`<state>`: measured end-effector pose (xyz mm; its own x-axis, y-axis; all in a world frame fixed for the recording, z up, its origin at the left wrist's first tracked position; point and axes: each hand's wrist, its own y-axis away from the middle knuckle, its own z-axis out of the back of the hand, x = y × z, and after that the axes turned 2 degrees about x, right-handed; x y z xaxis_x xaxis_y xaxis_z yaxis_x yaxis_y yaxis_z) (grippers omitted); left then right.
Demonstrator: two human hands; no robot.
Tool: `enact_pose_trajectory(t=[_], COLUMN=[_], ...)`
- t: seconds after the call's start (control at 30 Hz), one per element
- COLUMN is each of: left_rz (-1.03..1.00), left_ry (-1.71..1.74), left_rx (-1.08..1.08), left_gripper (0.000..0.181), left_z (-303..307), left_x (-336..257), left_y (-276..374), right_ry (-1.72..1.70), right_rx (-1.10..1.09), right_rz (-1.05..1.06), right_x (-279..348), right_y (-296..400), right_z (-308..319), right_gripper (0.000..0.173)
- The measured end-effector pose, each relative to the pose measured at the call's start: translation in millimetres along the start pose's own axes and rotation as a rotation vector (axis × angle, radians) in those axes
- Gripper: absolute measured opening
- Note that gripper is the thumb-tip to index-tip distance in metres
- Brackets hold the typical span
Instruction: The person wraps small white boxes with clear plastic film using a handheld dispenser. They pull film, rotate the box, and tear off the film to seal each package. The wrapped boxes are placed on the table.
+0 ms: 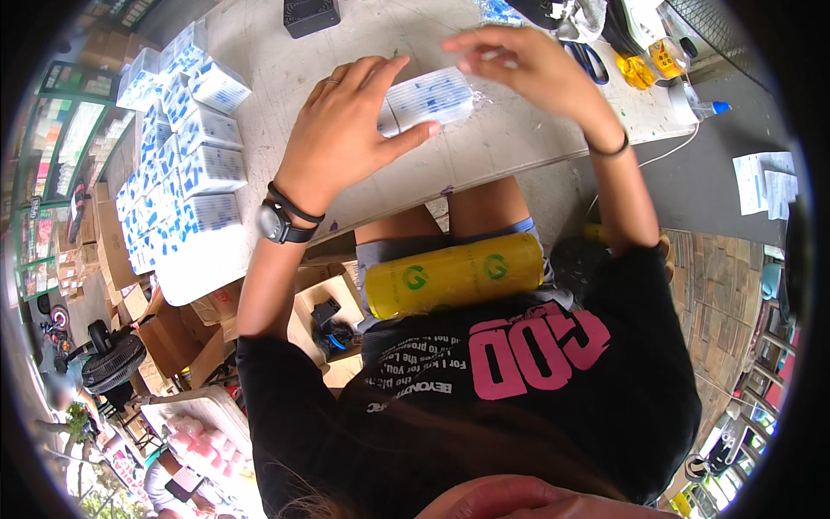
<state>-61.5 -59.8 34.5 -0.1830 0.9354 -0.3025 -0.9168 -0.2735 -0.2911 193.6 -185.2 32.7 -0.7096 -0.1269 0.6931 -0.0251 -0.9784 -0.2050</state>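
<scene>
On the table before me lies a long block of small white-and-blue packs (431, 97) set side by side. Its left part is hidden under my left hand (347, 123), whose thumb runs along the near edge and fingers along the far edge. My right hand (512, 65), blurred, hovers just past the block's right end with fingers apart and nothing clearly in them. Crinkled clear film (478, 97) shows at that end. Across my lap rests a roll in yellow wrapping (454, 276) with green marks, seemingly a film roll.
Stacked white-and-blue blocks (188, 156) fill the left of the white table (311, 194). A black box (311, 16) stands at the far edge. Blue-handled scissors (590, 63) and bottles of yellow liquid (652, 65) are at right. An open carton (331, 324) sits below.
</scene>
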Motion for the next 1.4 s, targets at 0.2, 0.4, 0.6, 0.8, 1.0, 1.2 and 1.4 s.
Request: enact_pose_trajectory(t=[0.2,0.4,0.6,0.8,1.0,1.2,1.4], left_rz=[0.082,0.067,0.18,0.223,0.312,0.101,-0.028], left_ry=[-0.014,-0.037,0.688,0.676,0.485,0.97,1.017], left_rx=[0.069,0.013,-0.189,-0.227,-0.185,-0.456,-0.427], left_gripper=[0.097,0.096,0.123,0.125,0.115,0.106,0.101], left_z=[0.2,-1.2,-39.9,-42.1,-21.9,4.5,2.3], left_x=[33.3,22.9,34.7,50.5,50.4,9.9,-20.7], left_y=[36.3,35.2,64.9,74.5,80.6,59.6,26.4], right_ry=[0.228,0.631,0.636,0.709,0.556,-0.103,-0.8], right_rx=[-0.23,-0.151,-0.08,-0.122,0.315,-0.04,-0.234], right_rz=[0.14,0.4,0.385,0.42,0.141,0.293,0.23], right_x=[18.5,32.1,13.9,45.0,53.3,44.7,37.4], right_y=[57.2,5.2,4.3,1.7,-37.7,-17.7,14.3], right_z=[-25.0,-55.9,-72.3,-64.5,-87.6,-82.2,-115.4], right_gripper=[0.057,0.087,0.087,0.088,0.08,0.073,0.077])
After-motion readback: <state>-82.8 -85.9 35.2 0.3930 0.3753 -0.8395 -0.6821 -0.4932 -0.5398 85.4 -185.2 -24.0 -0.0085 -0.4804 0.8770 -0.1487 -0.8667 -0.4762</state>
